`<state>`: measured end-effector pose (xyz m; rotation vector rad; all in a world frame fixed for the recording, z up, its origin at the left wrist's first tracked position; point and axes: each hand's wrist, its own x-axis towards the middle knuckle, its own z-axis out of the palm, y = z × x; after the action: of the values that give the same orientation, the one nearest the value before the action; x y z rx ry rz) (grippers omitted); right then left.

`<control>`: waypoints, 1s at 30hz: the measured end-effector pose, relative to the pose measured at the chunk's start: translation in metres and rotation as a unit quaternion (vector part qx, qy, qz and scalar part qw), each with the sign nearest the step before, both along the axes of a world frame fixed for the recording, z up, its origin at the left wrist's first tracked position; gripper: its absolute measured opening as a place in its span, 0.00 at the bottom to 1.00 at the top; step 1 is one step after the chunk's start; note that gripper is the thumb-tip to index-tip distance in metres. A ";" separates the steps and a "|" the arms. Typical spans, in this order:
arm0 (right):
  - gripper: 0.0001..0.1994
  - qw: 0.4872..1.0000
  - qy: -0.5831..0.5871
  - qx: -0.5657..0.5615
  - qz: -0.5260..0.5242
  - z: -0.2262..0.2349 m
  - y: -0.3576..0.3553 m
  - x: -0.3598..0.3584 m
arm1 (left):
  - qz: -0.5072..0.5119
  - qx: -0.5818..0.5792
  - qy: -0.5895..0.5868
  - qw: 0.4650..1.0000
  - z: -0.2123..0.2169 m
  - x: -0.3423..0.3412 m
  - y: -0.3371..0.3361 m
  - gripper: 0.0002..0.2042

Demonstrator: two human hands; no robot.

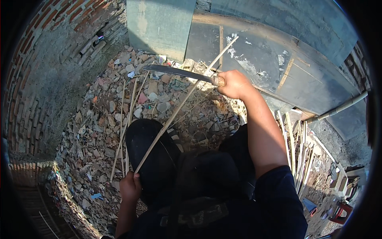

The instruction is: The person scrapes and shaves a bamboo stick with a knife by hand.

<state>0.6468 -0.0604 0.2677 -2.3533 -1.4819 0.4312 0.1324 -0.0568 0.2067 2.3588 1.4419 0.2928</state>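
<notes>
My left hand [130,187] is closed on the lower end of a long, pale strip of wood or bamboo [175,113]. The strip slants up and to the right, passing over my dark-clothed left knee. In my closed right hand [235,84] is the wooden handle of a machete [181,72]. Its long dark blade points left and crosses the strip near the strip's upper part. Whether blade and strip touch, I cannot tell.
Several pale strips [126,131] lie on the rubble [95,131] to the left, and a bundle of them [299,147] at the right. Dark panels [254,55] stand ahead. A brick wall [36,91] rises at left. A handsaw [309,207] lies at lower right.
</notes>
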 end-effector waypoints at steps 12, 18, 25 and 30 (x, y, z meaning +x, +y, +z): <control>0.19 0.997 0.047 0.038 -0.051 -0.026 0.002 0.004 | -0.024 -0.122 -0.036 0.992 0.028 0.003 0.012 0.24; 0.19 0.992 -0.003 -0.004 0.124 0.002 0.004 -0.050 | 0.005 -0.171 -0.087 0.981 0.014 -0.005 0.009 0.25; 0.18 0.987 -0.071 -0.012 0.145 0.007 0.004 -0.058 | 0.018 -0.192 -0.101 0.976 0.017 0.004 0.009 0.25; 0.16 0.987 -0.094 -0.048 0.124 0.019 0.001 -0.083 | 0.018 -0.178 -0.081 0.980 0.018 0.008 0.013 0.25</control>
<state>0.5634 -0.0599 0.2865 -2.3445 -1.8928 0.3530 0.1406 -0.0442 0.2247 1.9777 1.3346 0.2101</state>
